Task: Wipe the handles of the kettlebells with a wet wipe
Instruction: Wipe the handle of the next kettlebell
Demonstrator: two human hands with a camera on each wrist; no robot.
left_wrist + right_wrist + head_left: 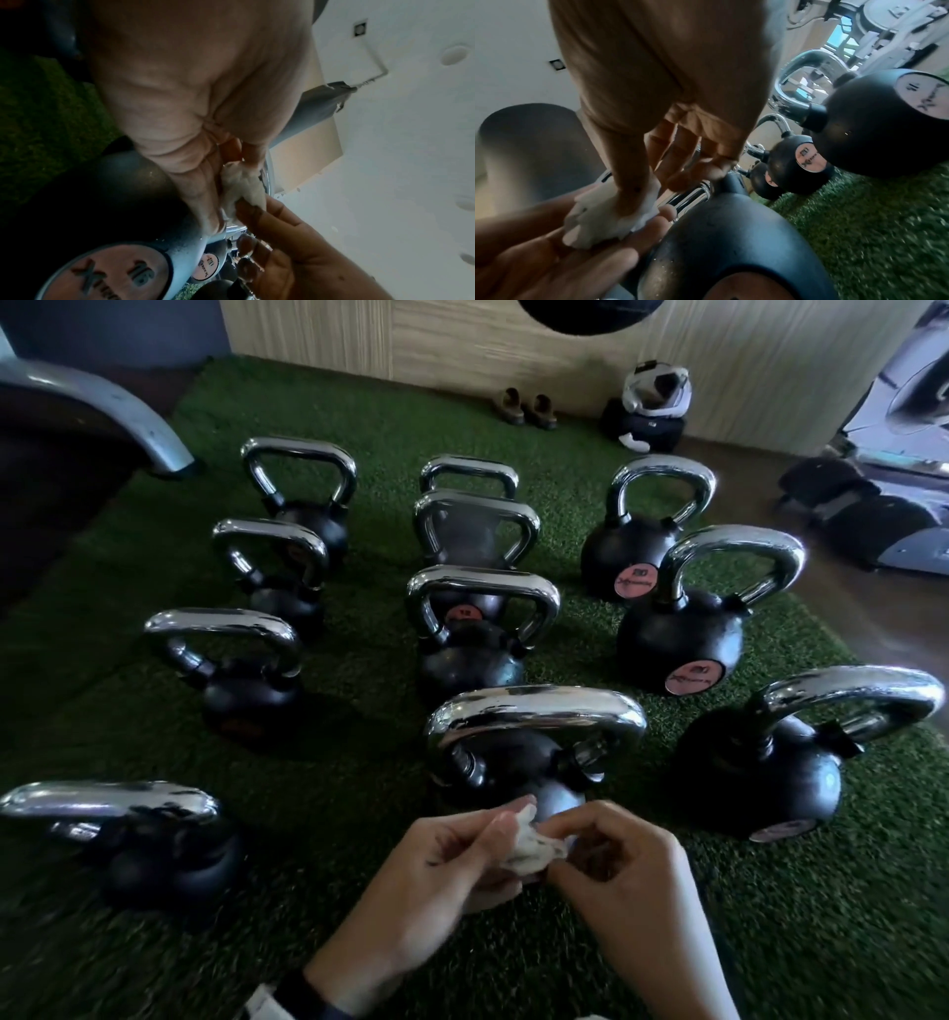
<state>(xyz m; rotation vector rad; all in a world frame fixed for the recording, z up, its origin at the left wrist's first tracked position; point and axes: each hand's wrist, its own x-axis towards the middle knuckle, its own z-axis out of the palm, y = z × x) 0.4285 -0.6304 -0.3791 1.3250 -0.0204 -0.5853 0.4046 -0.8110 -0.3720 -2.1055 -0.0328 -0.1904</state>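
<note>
Both hands meet low in the head view, just in front of the nearest kettlebell [518, 778]. Between them is a crumpled white wet wipe [536, 849]. My left hand [477, 845] holds it between thumb and fingers. My right hand [601, 839] pinches its other side with curled fingers. The kettlebell's chrome handle [536, 711] stands just beyond the hands, and neither hand touches it. In the left wrist view the wipe [244, 190] bunches between my palm and the right fingertips [257, 211]. In the right wrist view the wipe [603, 219] lies on the left fingers under the right thumb.
Several black kettlebells with chrome handles stand in three rows on green turf [359, 814]. One is close at the right [760, 778] and another at the near left [164, 855]. Shoes [526, 408] and a bag [647, 418] lie by the wooden wall. Gym machines flank both sides.
</note>
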